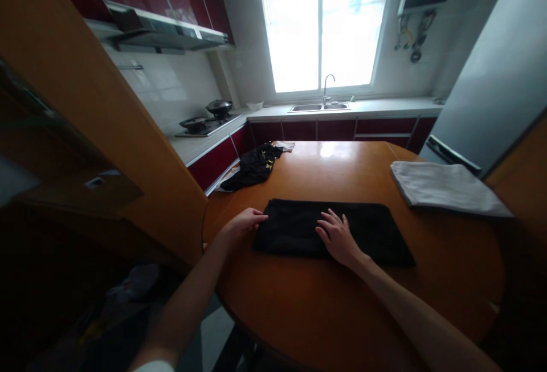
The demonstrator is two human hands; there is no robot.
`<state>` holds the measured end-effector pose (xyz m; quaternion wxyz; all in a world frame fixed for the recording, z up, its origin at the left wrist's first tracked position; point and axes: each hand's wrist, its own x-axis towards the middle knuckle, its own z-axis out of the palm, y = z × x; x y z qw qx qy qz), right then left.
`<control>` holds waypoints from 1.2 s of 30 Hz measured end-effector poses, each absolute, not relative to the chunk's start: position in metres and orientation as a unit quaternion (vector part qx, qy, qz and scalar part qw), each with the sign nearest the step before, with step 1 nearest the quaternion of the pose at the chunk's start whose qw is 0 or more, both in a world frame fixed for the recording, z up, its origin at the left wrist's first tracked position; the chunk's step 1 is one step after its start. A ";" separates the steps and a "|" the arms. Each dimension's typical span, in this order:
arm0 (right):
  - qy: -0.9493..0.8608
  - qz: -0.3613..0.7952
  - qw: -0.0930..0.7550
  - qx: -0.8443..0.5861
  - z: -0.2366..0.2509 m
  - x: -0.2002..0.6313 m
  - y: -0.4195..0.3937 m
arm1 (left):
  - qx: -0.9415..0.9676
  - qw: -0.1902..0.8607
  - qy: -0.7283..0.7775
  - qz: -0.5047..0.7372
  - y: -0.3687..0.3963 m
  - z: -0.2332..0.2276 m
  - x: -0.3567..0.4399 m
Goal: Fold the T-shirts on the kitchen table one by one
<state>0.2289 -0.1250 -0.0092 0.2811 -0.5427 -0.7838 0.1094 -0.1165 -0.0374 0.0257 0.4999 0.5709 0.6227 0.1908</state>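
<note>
A folded black cloth (294, 229) lies flat in a long rectangle on the wooden table, just in front of me. At its left end, my left hand (245, 221) has its fingers closed together on the cloth's edge. My right hand (339, 241) rests palm down on the middle of the cloth, its fingers spread apart. Whether the cloth is a garment, and of what kind, I cannot make out.
The round-ended wooden table (333, 172) also bears a crumpled black garment (256, 166) at the far left and a stack of folded pale cloth (444, 187) at the right. A wooden frame (141, 150) stands close on the left; a fridge (491, 70) stands right.
</note>
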 end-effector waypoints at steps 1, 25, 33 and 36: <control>-0.788 0.112 0.281 -0.536 -0.008 0.227 -0.127 | 0.576 0.500 0.617 0.193 -0.035 0.025 -0.114; -0.471 0.506 0.553 -0.465 0.009 0.231 -0.115 | 0.709 0.487 0.413 0.300 -0.062 0.042 0.073; -0.528 0.373 0.539 -0.540 0.001 0.248 -0.105 | 0.609 0.600 0.346 0.387 -0.080 0.004 0.087; -0.528 0.359 0.534 -0.554 -0.003 0.248 -0.102 | 0.542 0.658 0.340 0.396 -0.083 0.006 0.086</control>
